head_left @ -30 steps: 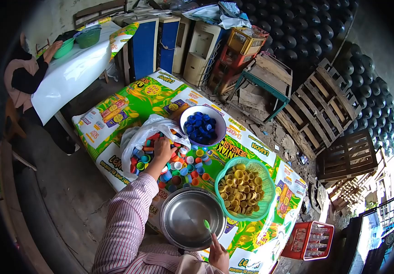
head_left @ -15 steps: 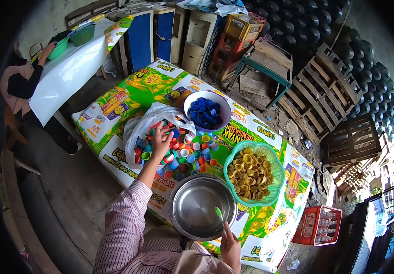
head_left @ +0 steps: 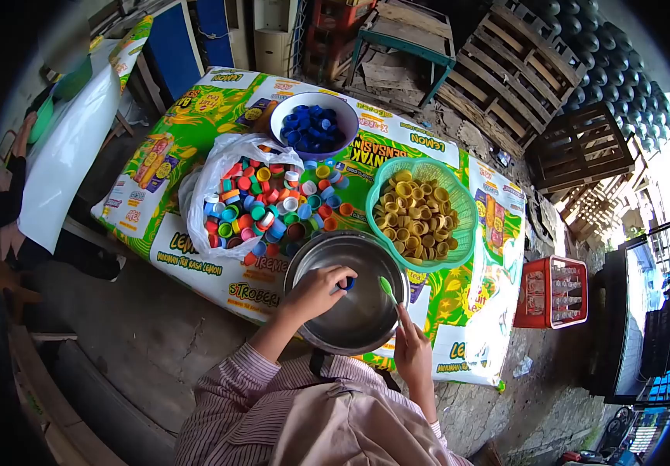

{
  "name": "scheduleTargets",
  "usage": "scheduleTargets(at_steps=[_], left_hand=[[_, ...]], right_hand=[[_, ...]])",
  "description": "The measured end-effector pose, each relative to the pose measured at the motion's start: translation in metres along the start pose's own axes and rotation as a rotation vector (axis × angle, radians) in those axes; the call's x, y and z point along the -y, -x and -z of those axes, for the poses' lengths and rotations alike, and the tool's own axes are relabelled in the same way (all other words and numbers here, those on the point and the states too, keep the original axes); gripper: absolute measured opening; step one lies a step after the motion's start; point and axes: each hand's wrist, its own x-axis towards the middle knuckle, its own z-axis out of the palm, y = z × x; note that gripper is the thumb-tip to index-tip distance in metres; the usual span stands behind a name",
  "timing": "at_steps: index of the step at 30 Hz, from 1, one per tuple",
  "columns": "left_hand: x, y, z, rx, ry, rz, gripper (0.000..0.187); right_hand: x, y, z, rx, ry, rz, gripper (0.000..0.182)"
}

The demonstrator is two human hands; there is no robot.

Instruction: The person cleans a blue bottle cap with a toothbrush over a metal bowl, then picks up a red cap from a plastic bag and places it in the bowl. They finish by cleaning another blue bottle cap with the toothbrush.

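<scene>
My left hand (head_left: 315, 295) is closed on a dark blue bottle cap (head_left: 348, 284), held over the steel bowl (head_left: 366, 320). My right hand (head_left: 412, 349) grips a green toothbrush (head_left: 386, 287) by its handle, its head above the bowl's right side. Beyond my left hand, a white plastic bag (head_left: 201, 180) lies with mixed coloured bottle caps (head_left: 266, 198) in it and spilling from its right side. Blue caps (head_left: 309, 128) fill a white bowl (head_left: 278, 116) at the back. To the right, a mint-green basket (head_left: 465, 203) holds yellow caps (head_left: 415, 217).
The table has a green and white printed cover (head_left: 420, 147). A red crate (head_left: 533, 291) with bottles stands on the floor at right. Wooden pallets (head_left: 506, 70) and a teal-framed stand (head_left: 408, 39) are behind. Another person's arm (head_left: 20, 140) reaches to a bowl at far left.
My left hand has come from the cap pile to over the steel bowl, carrying a blue cap. My right hand still holds the toothbrush. The view has shifted, lowering toward my body.
</scene>
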Motion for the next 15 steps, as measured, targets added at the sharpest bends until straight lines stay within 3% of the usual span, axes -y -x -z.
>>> scheduleTargets(at_steps=[1, 4, 8, 15], left_hand=[[0.001, -0.002, -0.006, 0.009, 0.005, -0.002, 0.042], [0.013, -0.005, -0.02, -0.124, -0.151, -0.096, 0.069], [0.035, -0.009, -0.028, 0.014, -0.159, 0.058, 0.071], [0.038, -0.014, -0.03, -0.005, -0.232, 0.062, 0.075]], right_hand=[[0.001, 0.0, -0.001, -0.002, 0.003, -0.01, 0.05], [0.004, 0.0, -0.003, -0.004, 0.002, 0.013, 0.051], [0.01, -0.002, 0.002, 0.046, -0.027, -0.046, 0.048], [0.004, -0.004, -0.003, 0.037, -0.031, -0.019, 0.05]])
